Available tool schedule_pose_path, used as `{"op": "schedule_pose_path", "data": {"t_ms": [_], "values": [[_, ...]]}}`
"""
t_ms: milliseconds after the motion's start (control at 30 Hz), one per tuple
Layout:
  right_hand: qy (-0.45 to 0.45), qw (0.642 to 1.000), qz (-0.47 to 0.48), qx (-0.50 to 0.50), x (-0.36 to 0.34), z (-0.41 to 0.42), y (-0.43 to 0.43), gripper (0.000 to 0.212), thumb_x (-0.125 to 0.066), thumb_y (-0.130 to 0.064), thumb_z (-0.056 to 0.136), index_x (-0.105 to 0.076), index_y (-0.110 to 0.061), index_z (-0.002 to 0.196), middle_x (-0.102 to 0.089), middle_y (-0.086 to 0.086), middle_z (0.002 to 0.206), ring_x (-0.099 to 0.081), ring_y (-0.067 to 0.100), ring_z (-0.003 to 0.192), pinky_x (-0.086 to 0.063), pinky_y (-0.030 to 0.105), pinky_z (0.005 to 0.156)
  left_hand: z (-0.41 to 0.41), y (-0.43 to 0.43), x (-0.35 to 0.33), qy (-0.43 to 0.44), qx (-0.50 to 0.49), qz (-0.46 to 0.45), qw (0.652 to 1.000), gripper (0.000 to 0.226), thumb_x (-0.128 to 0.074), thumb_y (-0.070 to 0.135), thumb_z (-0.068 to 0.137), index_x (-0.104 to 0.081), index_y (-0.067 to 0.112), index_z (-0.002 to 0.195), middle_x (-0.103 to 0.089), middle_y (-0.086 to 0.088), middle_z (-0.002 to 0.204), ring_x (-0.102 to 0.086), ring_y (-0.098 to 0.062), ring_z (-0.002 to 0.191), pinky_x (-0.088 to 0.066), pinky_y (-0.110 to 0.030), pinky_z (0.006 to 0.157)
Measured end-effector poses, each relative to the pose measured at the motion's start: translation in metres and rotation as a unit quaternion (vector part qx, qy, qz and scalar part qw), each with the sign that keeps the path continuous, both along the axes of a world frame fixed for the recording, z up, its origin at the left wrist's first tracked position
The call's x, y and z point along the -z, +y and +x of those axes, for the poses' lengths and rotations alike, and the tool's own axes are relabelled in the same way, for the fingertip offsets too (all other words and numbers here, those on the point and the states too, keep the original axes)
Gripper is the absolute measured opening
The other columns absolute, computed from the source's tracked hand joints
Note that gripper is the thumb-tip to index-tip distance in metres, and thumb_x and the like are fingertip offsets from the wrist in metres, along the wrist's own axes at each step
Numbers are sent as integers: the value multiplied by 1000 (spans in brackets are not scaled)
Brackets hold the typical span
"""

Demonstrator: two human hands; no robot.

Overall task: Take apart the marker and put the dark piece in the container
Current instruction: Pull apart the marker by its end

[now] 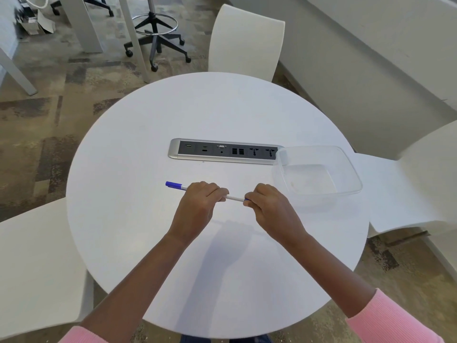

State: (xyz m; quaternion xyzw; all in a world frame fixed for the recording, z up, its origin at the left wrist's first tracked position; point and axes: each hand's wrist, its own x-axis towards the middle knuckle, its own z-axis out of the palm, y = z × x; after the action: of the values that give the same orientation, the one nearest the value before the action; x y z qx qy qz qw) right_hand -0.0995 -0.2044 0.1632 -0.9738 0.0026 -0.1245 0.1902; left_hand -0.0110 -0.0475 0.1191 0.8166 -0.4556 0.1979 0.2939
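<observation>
I hold a white marker [235, 198] level above the round white table [148, 243]. Its blue cap [173, 185] sticks out to the left of my left hand [197, 204], which is closed around the white barrel. My right hand [267, 204] is closed over the marker's right end, where a sliver of blue shows at the fingertips. A short stretch of barrel is visible between the two fists. The clear plastic container [319, 174] stands to the right of my right hand, nothing inside it.
A grey power and data socket strip [222, 151] is set into the table's middle, its right end under the container's corner. White chairs stand at the far side [247, 40], left [37, 263] and right [408, 184]. An office stool [155, 33] stands beyond.
</observation>
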Motion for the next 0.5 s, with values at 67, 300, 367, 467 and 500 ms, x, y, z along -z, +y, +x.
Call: {"op": "schedule_pose_path", "data": {"t_ms": [67,300,367,467,500], "values": [[80,993,79,21,-7,3,1,18,-51,-7,87,-66,0,81,-49,10,67,-45,25,65,-29,27,58,1,0,-1,-7,1,0,1000,13,-50,6,85,-62,10,84,-61,-2,66,-36,-17,66,-30,-25,63],[326,860,389,52,-27,14,-13,33,-50,-9,90,-59,-14,58,-49,-5,49,-44,-1,38,-35,10,42,-1,2,-1,-8,8,17,1000,21,-47,6,86,-67,7,80,-62,-2,66,-36,-16,66,-31,-25,63],[339,840,421,51,-27,14,-13,31,-49,-12,91,-60,-13,63,-50,-2,54,-46,-1,41,-35,8,42,0,2,0,-5,2,17,1000,19,-48,6,85,-67,7,80,-61,-2,66,-35,-16,66,-30,-25,63],[274,889,358,72,-22,10,-9,22,-48,-22,92,-64,-14,78,-53,-1,64,-47,4,53,-35,10,46,2,3,1,1,-11,13,1000,20,-48,8,86,-67,7,79,-62,-2,65,-35,-16,66,-29,-25,63],[230,916,320,73,-19,7,-8,17,-51,-23,91,-64,-15,85,-55,-1,68,-48,7,58,-36,10,50,3,4,1,1,-12,12,1000,21,-48,9,86,-67,7,79,-62,-2,65,-36,-16,65,-30,-25,63]]}}
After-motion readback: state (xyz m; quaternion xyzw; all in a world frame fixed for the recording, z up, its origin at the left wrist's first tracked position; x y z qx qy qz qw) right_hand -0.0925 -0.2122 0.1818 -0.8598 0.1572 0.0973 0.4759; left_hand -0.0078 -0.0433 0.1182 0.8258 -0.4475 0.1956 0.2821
